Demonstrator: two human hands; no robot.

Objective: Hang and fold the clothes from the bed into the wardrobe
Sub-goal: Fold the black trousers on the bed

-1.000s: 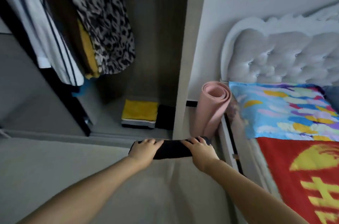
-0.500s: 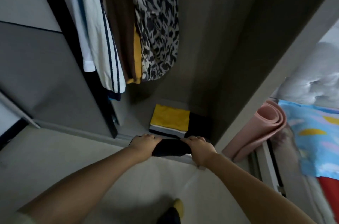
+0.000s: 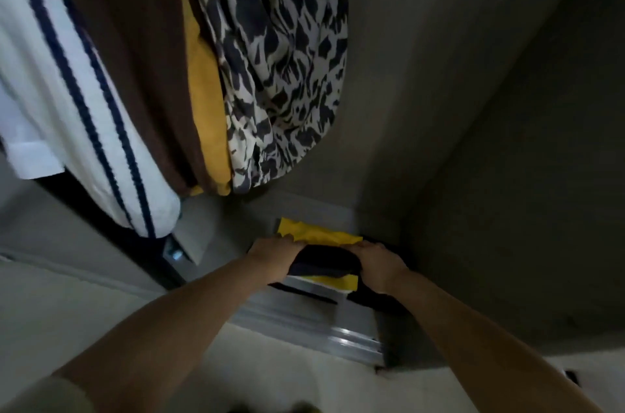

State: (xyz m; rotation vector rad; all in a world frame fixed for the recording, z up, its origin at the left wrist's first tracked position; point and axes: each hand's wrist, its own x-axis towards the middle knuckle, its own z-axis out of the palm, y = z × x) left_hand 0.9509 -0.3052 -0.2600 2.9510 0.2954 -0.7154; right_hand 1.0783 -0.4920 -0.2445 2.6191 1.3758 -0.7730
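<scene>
A folded black garment (image 3: pixel 323 262) lies between my two hands, low inside the wardrobe. My left hand (image 3: pixel 275 255) grips its left end and my right hand (image 3: pixel 378 265) grips its right end. The garment sits over a folded yellow garment (image 3: pixel 318 234) that tops a small stack (image 3: pixel 311 287) on the wardrobe floor. Another dark folded pile (image 3: pixel 375 302) shows to the right of the stack, partly hidden by my right forearm.
Above hang a white garment with navy stripes (image 3: pixel 67 101), a brown one (image 3: pixel 135 57), a yellow one (image 3: pixel 206 121) and a black-and-white patterned one (image 3: pixel 284 67). The wardrobe's sliding-door track (image 3: pixel 324 331) runs along the front; its side wall (image 3: pixel 490 175) stands at the right.
I have moved from the bedside up to the wardrobe. Both hands carried the black garment forward and down over the yellow stack. The bed and pink mat have left the view.
</scene>
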